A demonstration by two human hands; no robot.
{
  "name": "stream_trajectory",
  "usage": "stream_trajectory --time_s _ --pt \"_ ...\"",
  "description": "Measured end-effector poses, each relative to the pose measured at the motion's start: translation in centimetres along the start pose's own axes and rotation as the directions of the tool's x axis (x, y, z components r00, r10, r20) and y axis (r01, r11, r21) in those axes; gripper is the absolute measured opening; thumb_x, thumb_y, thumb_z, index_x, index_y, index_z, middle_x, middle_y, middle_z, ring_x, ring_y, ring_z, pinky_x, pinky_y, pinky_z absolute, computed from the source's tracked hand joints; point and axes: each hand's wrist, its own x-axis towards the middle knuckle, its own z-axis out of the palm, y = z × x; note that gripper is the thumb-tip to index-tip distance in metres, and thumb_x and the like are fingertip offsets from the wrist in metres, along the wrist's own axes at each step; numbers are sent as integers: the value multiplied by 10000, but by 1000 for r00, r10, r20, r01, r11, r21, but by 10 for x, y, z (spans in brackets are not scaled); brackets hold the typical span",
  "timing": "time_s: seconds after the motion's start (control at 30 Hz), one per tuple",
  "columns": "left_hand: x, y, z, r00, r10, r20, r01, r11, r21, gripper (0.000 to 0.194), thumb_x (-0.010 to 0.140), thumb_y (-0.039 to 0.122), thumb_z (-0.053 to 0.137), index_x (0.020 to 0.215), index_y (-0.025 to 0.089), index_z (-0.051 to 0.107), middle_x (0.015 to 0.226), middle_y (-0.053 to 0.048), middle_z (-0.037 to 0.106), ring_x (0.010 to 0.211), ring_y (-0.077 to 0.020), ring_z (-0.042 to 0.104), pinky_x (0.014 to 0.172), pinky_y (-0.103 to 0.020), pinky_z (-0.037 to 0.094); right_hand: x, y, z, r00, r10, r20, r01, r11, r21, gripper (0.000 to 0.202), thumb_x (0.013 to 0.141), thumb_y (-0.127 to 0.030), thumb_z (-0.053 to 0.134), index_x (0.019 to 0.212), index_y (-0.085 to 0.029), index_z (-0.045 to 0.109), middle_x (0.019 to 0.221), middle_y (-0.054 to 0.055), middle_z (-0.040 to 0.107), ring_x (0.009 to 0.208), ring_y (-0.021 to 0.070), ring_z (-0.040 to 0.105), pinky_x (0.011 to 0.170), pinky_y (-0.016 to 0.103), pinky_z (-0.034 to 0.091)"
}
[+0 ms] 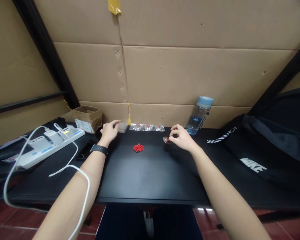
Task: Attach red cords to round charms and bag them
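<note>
My right hand pinches a small round metal disc with a bit of red at its edge, just above the black table. At the left, my left hand has its fingertips closed on the edge of a small clear plastic bag near the back wall. Between the hands lies a small heap of red cords. Behind it, a row of clear packets rests along the wall, each with a round silvery piece and some red inside.
A water bottle stands beyond my right hand, and a black bag fills the right side. An open cardboard box and a white power strip are at the left. A white cable loops across my left forearm.
</note>
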Motion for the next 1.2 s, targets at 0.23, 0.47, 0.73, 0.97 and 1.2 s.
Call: stream_trajectory --time_s 0.23,0.47,0.73,0.97,1.2 --pt "4 -6 12 999 -3 41 5 999 -44 410 855 250 583 1238 307 720 1260 -82 722 1326 -357 503 1114 -574 338 -1 -2 -1 1000 2 11 -2 1000 14 135 767 -268 700 646 -215 730 1059 63 583 980 233 586 896 405 485" --pt "8 -11 15 995 -100 30 102 989 -107 318 802 286 678 1105 263 773 1233 -94 738 1280 -368 567 1099 -553 371 0 -3 -1 999 26 21 -27 999 24 118 757 -262 697 654 -213 728 1065 62 590 987 233 597 887 393 486" --pt "15 -19 21 990 -138 -8 128 932 -339 364 875 348 603 1134 150 765 1166 -106 767 1101 -237 700 982 -322 514 0 -1 0 999 24 27 -25 999 25 119 754 -259 691 652 -212 729 1069 65 589 993 238 605 889 402 487" --pt "14 -19 12 966 -197 -166 126 923 -363 368 872 376 631 1157 179 754 1161 -96 764 1124 -248 696 1030 -351 499 1 0 0 999 30 22 -30 999 16 121 754 -270 690 653 -217 729 1070 63 595 988 232 607 867 387 493" --pt "10 -3 -16 888 -175 -426 40 951 -308 413 933 408 557 1235 160 692 1203 -103 733 1140 -224 670 1092 -359 459 1 5 -6 1000 6 10 -5 999 -43 144 760 -274 686 634 -217 724 1040 65 598 973 236 602 876 394 490"
